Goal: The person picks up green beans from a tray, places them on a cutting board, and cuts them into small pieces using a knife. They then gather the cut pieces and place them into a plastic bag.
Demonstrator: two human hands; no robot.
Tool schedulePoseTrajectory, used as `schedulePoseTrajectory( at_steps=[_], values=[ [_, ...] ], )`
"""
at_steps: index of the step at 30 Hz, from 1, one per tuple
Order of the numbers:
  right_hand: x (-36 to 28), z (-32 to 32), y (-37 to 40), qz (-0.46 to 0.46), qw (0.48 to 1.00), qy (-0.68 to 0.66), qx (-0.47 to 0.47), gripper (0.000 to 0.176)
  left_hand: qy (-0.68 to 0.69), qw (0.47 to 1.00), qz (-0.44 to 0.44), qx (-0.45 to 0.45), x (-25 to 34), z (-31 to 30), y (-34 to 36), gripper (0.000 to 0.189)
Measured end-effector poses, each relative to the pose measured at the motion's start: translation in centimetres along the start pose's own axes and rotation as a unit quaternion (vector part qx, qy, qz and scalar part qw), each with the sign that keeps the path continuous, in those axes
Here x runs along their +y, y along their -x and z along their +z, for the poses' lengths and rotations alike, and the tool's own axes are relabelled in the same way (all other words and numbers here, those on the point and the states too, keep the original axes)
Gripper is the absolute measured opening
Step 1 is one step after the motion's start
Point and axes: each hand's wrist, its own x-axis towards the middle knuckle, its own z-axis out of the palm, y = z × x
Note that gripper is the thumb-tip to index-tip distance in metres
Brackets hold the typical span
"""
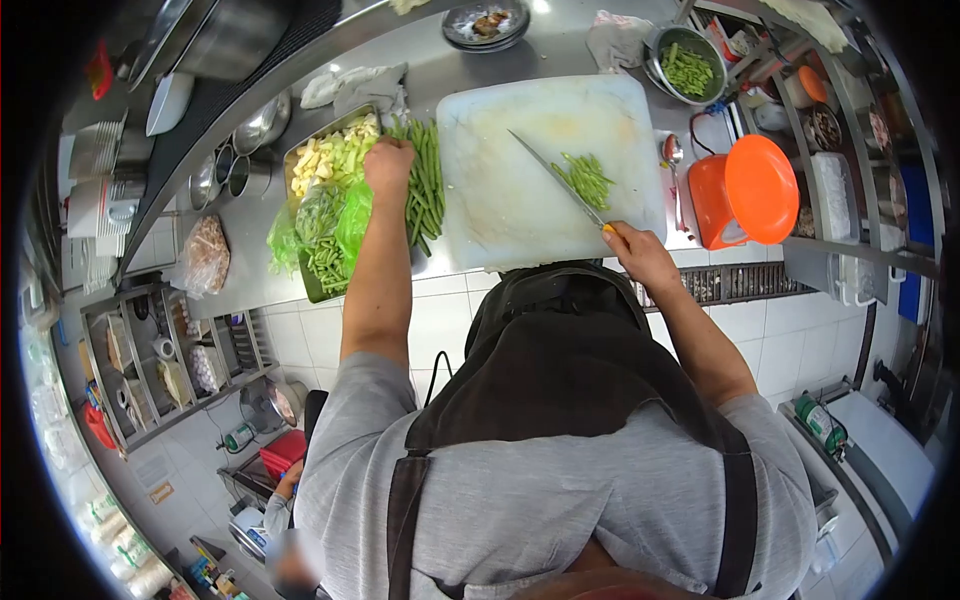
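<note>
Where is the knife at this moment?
In the head view, the knife is in the right hand, its blade angled over the white cutting board, just left of the small pile of cut green pieces.

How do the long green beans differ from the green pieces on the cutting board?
The long beans look uncut; the green pieces are short. The long beans form a larger bunch beside the cutting board; the green pieces form a small heap on it. Both are green.

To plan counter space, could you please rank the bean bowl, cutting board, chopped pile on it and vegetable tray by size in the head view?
Cutting board
Vegetable tray, partly hidden
Bean bowl
Chopped pile
</note>
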Motion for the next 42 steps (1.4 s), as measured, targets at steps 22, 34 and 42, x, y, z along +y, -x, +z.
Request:
schedulePoseTrajectory(
  at_steps=[22, 34, 42],
  values=[
    [2.0, -0.6, 1.2, -0.045, 0.999, 0.007, 0.012, 0.041, 0.166, 0.927, 0.333, -0.051, 12.1, 3.5, 16.6, 0.015],
    [0.7, -3.1, 2.1, -0.059, 0.994, 0.081, -0.051, 0.035, 0.206, 0.917, 0.342, -0.006, 12.5, 4.7, 16.7, 0.009],
    [-0.1, -0.5, -2.4, -0.107, 0.993, 0.053, -0.014, 0.036, 0.212, 0.918, 0.335, -0.006, 12.6, 4.4, 16.9, 0.013]
  ],
)
